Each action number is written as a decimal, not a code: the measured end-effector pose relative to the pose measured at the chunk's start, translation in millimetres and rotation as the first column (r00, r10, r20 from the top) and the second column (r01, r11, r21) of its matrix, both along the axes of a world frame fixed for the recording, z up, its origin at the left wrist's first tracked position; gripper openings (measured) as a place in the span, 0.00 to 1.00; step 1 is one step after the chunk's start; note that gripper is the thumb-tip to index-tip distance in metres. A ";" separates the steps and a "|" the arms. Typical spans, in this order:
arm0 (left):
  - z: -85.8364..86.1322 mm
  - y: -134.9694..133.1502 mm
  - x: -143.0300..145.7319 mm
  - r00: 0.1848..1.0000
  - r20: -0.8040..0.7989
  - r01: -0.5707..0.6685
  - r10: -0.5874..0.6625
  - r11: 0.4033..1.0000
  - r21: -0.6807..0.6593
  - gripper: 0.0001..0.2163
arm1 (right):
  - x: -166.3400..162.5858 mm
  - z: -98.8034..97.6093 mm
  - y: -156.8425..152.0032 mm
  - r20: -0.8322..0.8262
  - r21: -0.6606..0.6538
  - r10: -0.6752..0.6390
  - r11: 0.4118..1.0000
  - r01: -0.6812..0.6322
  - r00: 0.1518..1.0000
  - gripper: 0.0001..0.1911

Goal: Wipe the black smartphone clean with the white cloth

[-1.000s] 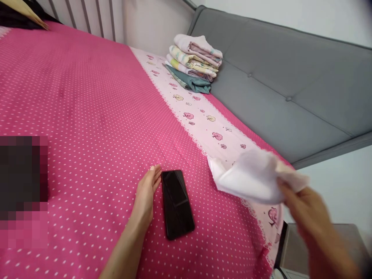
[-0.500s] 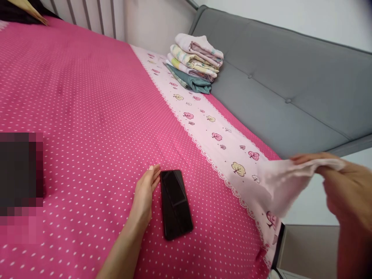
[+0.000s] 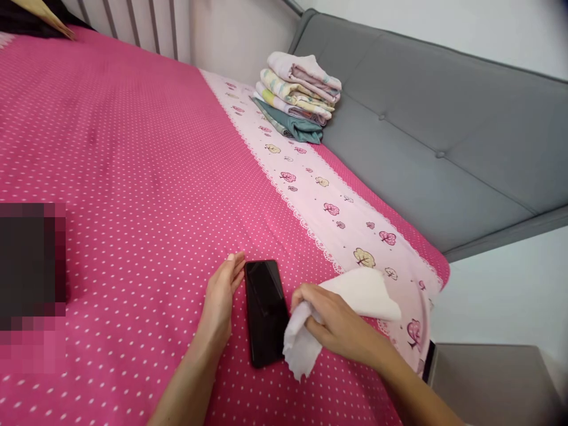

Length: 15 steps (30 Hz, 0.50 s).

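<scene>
A black smartphone (image 3: 265, 313) lies screen up on the pink dotted bedsheet (image 3: 146, 195). Along its left side rests my left hand (image 3: 220, 290), fingers stretched out with the tips close to the phone's upper left corner; whether they touch it I cannot tell. My right hand (image 3: 326, 319) is closed around a white tissue (image 3: 302, 346), beside the phone's right edge. The tissue's torn end hangs below my fingers near the lower right corner of the phone. Another white part of the tissue (image 3: 368, 293) spreads out behind the hand over the sheet's tree-print band.
A stack of folded cloths (image 3: 299, 97) stands near a grey padded headboard (image 3: 421, 124). A dark pixelated block (image 3: 29, 266) covers something at the left. A grey-brown cabinet (image 3: 488, 378) stands past the bed's edge at lower right. A black and yellow item (image 3: 39, 21) lies at top left.
My right hand has brought the tissue from the far right, past the bed's edge, leftward to the phone's right side. My left hand and the phone have stayed in place.
</scene>
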<state>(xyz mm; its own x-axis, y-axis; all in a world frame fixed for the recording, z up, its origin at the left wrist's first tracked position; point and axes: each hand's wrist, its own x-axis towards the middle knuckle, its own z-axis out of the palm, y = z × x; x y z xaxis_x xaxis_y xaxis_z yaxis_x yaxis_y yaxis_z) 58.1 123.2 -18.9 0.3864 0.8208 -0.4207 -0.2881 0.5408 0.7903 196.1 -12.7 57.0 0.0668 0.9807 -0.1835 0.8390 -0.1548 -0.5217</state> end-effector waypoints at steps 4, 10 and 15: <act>-0.7 -0.8 -0.5 1.000 -0.002 -0.007 0.007 1.000 0.024 0.21 | -8.0 -25.2 -1.5 -0.070 0.170 0.027 0.985 -0.015 0.997 0.17; 0.0 -1.1 -0.4 1.000 -0.001 -0.012 0.012 1.000 0.016 0.20 | -18.5 -57.2 -18.2 0.035 0.499 -0.020 0.866 0.000 0.999 0.15; 2.1 -1.1 1.0 1.000 -0.008 -0.019 0.020 1.000 0.010 0.19 | -16.4 -48.2 -45.3 0.047 0.379 0.044 0.923 -0.059 0.998 0.21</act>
